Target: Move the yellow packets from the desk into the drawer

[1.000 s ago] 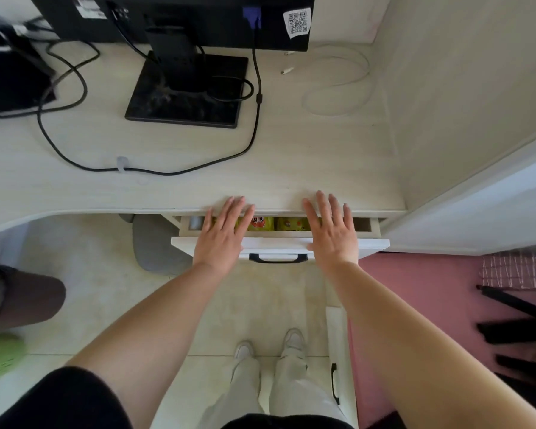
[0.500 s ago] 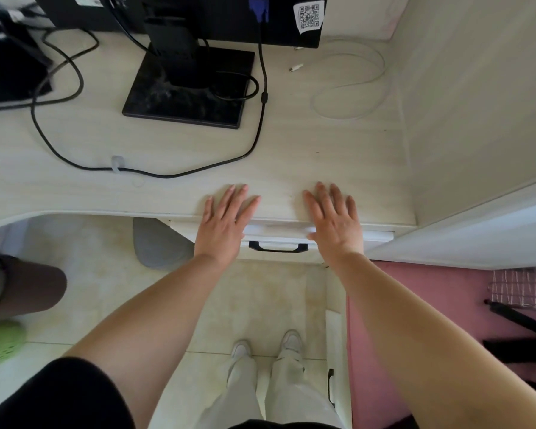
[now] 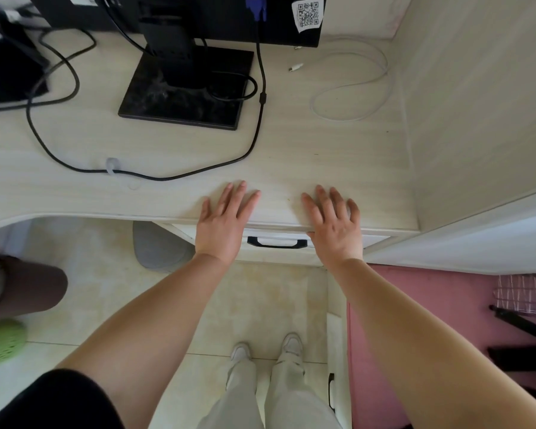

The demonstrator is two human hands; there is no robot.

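Two hands lie palms down at the tabletop (image 3: 322, 156) front edge. Far left, a black cable (image 3: 167, 178) loops past the monitor base (image 3: 186, 97). Left hand (image 3: 222, 224) flat, fingers straight, slightly spread over the edge. Drawer (image 3: 279, 257) beneath, pushed in; only white front and black handle (image 3: 277, 242) show. Right hand (image 3: 334, 226) likewise flat, fingers spread. Yellow packets out of sight.

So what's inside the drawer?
The drawer is pushed in under the desk. Only its white front and black handle show. Its inside is covered, so I cannot see any packets.
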